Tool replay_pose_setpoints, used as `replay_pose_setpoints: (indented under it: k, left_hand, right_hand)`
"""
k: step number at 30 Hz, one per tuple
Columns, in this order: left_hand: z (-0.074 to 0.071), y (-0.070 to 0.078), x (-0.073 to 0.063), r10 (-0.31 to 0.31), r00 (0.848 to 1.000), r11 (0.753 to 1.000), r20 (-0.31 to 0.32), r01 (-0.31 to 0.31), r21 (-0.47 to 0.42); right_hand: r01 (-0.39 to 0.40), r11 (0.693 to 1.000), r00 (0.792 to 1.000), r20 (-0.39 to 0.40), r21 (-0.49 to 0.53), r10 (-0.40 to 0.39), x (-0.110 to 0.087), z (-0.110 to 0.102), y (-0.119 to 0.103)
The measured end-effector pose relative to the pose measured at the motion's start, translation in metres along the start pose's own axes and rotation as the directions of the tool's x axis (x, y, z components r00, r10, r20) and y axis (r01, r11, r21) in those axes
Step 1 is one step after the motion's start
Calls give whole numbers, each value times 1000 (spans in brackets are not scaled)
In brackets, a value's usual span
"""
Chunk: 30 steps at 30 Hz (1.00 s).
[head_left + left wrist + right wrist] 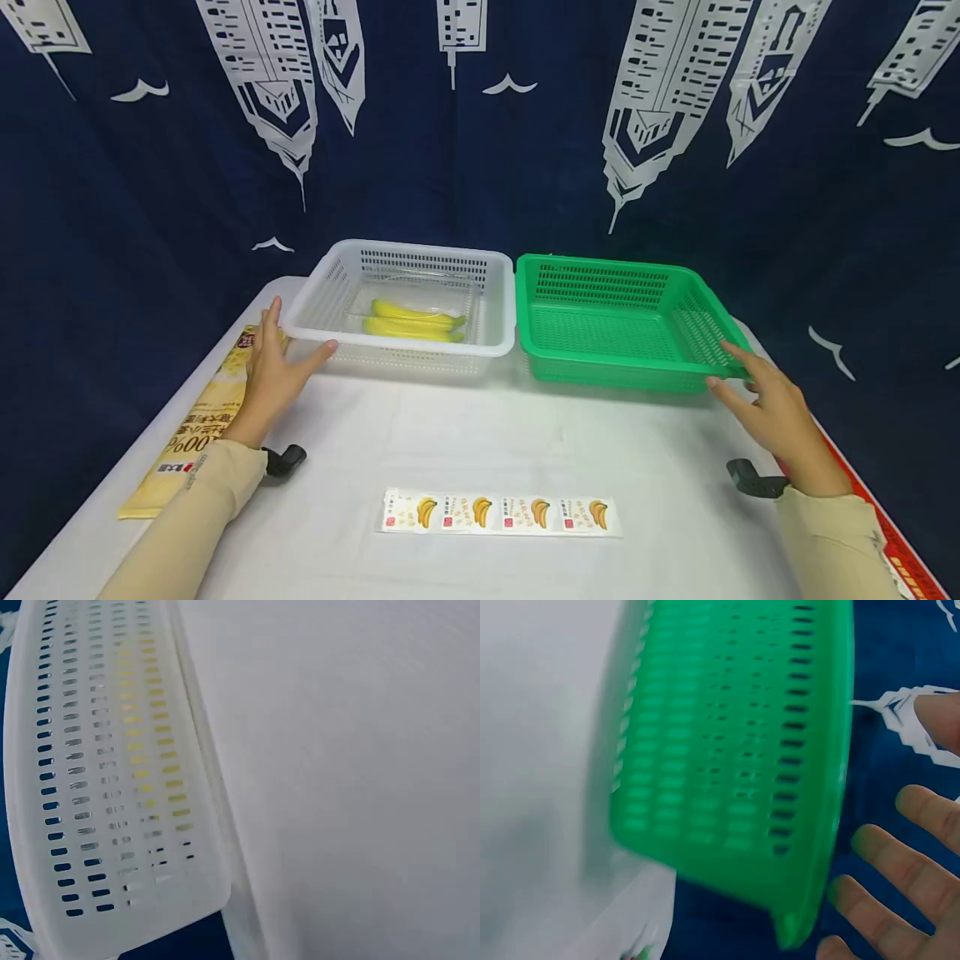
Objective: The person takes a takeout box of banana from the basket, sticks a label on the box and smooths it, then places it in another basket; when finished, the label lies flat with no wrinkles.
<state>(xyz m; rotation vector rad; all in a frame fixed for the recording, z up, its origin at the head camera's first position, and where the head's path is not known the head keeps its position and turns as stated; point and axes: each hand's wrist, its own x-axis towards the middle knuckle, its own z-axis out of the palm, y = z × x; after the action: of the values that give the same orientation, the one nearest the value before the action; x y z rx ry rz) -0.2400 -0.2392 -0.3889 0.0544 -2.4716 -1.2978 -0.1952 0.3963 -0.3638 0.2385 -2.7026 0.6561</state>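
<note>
My left hand (273, 379) is beside the near left corner of a white perforated basket (420, 348), fingers extended and thumb spread toward its rim. Inside that basket is a clear plastic tray (472, 312) with yellow bananas (416, 321) in it. The left wrist view shows the basket's slotted side (112, 765) but not the hand. On the other side, my right hand (776, 412) is at the near right corner of a green perforated basket (615, 375), its fingers spread in the right wrist view. Whether its fingertips touch the rim I cannot tell.
A strip of banana-printed labels (498, 512) lies near the front of the white table (450, 433). At the left edge lies a yellow printed bag (195, 429), partly behind the left arm. Something red (900, 533) lies along the right edge. A dark blue patterned curtain (480, 167) hangs behind.
</note>
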Motion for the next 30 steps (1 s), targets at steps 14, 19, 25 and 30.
replay_pose_setpoints:
  k: [14, 19, 25, 30]
  left_hand:
    - [24, -16, 32, -80, 995, 868, 60, 99, -486]
    - [28, -17, 34, -65, 998, 862, 28, 70, -503]
    - [29, -19, 33, -131, 991, 856, 39, 133, -500]
    - [30, -23, 34, -154, 987, 841, 55, 160, -517]
  right_hand:
    - [85, 960, 988, 98, 267, -115, 51, 0, -36]
    - [86, 939, 975, 167, 333, -148, 66, 2, -51]
    - [85, 906, 947, 248, 415, -202, 83, 10, -69]
    - [7, 881, 921, 340, 474, -190, 96, 15, -90]
